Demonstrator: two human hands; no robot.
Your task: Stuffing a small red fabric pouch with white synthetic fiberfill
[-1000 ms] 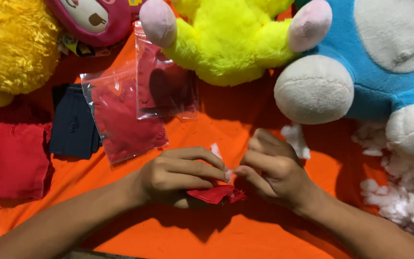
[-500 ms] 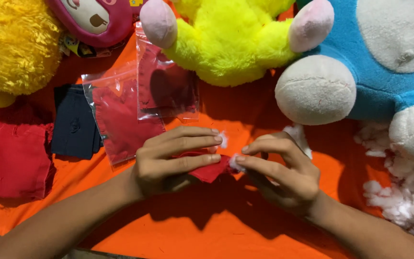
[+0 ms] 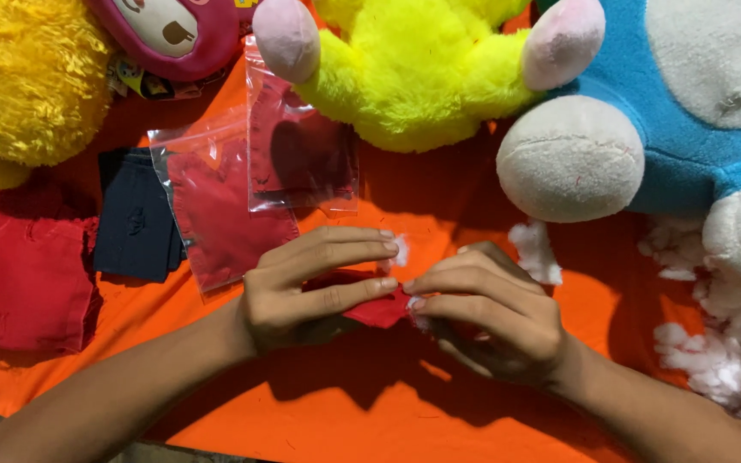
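Between my hands on the orange worktop [image 3: 216,411], the small red cloth piece [image 3: 379,310] lies crosswise, left hand [image 3: 306,287] and right hand [image 3: 482,317] both pinching it

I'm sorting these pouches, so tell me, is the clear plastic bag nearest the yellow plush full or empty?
Not empty: the clear plastic bag holds flat dark red fabric, visible through the plastic. Whether its top is sealed, cannot tell.

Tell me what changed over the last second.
The left hand uncurled, its fingers now stretched flat over the red cloth piece. The right hand opened from a tight pinch, fingertips at the cloth's edge. The stuffed toys, bags and loose stuffing stayed put.
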